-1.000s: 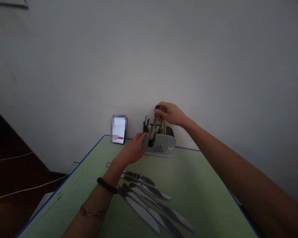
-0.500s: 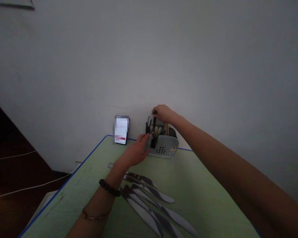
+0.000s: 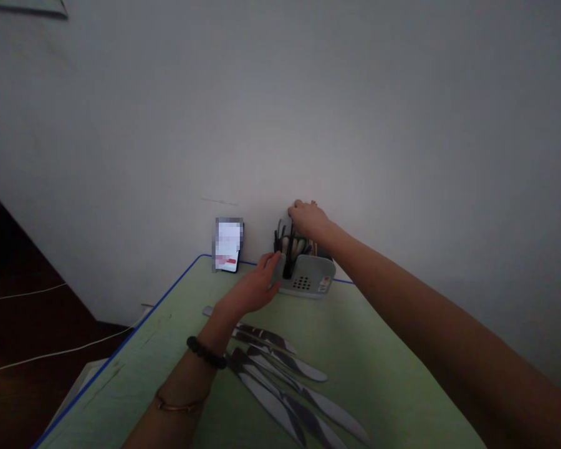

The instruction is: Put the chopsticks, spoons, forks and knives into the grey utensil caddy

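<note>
A grey cutlery holder (image 3: 308, 277) stands at the far edge of the green table (image 3: 369, 349), against the wall, with several utensils upright in it. My left hand (image 3: 252, 287) grips the holder's left side, fingers wrapped round its wall. My right hand (image 3: 306, 215) hovers over the top of the holder, fingers curled down onto the handle of a dark utensil (image 3: 290, 249) standing in it. Several table knives (image 3: 285, 380) lie side by side on the table in front of me, just right of my left forearm.
A phone (image 3: 228, 245) with a lit screen leans against the wall left of the holder. The table has a blue edge (image 3: 135, 330). White cables run over the dark floor (image 3: 32, 349) to the left. The wall rises right behind the holder.
My right hand has come down from above the holder, lowering the utensil until it stands deep in the holder. My left hand has stayed on the holder's side.
</note>
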{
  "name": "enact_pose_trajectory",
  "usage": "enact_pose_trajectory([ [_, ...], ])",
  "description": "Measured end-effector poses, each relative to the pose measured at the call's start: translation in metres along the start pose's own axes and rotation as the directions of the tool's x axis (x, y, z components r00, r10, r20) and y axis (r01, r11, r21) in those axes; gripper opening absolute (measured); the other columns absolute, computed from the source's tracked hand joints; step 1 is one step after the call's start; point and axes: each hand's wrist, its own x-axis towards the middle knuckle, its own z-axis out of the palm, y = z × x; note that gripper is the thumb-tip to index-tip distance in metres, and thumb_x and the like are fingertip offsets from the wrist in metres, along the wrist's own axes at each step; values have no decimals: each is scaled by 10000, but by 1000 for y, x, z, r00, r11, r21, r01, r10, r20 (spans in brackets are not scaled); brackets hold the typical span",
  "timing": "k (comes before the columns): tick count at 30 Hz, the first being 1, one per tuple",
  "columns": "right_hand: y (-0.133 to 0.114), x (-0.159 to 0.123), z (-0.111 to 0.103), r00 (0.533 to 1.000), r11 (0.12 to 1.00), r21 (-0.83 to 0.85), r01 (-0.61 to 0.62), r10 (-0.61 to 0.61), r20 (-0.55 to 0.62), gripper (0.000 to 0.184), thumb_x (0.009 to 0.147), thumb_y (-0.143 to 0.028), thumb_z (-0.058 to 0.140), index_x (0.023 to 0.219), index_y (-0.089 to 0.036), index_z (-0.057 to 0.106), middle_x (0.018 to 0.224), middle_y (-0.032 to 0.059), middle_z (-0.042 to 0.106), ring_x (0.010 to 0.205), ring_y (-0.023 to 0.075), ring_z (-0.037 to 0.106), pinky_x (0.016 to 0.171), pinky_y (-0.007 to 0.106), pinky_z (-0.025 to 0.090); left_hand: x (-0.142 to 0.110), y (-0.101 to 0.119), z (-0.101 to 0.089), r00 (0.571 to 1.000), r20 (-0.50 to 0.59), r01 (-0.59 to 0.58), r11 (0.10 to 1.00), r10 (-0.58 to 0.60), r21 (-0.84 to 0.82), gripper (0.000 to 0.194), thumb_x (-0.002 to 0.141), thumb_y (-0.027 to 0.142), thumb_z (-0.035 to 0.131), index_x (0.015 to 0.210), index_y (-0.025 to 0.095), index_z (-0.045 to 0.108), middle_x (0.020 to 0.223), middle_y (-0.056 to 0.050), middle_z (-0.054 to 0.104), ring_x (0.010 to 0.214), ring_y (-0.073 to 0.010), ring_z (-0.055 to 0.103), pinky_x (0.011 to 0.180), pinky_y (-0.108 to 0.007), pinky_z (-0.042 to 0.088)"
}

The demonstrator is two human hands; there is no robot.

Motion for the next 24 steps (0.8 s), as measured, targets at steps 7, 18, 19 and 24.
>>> enact_pose_trajectory([
  [7, -2, -13, -6, 994, 998, -53, 34, -40, -102, 326, 921, -134, 340, 1060, -133, 635, 1213, 166, 502, 1054, 260, 517, 859, 367, 423, 0, 1, -1, 1000, -3, -19, 1000, 19, -9, 646, 836, 205, 452, 1428, 149, 200, 1451, -182, 262, 800, -160, 648, 905, -383, 480],
  [18, 1, -30, -7, 989, 997, -20, 77, -78, -128, 317, 913, -129, 359, 1079, -145, 629, 1171, 149, 525, 1053, 247, 510, 876, 365, 406, -1, 1, -1, 999, 1, -42, 999, 42, 1, 650, 841, 212, 453, 1434, 177, 188, 1446, -179, 265, 862, -178, 655, 895, -370, 484],
  [19, 0, -36, -7, 988, 997, 9, 73, -71, -139, 312, 909, -131, 369, 1084, -144, 626, 1174, 152, 521, 1077, 256, 494, 871, 365, 409, -2, 1, -2, 999, 11, -43, 999, 43, 10, 652, 842, 216, 453, 1435, 178, 183, 1448, -179, 260, 867, -176, 652, 895, -366, 483],
  [24, -11, -93, 7, 964, 941, 337, -38, 124, -237, 278, 885, -189, 453, 1114, -144, 603, 1171, 140, 520, 1079, 243, 484, 891, 352, 413, -10, 11, -14, 991, 125, 28, 989, -46, 146, 691, 839, 301, 488, 1435, 151, 171, 1465, -201, 206, 938, -215, 643, 908, -383, 466],
])
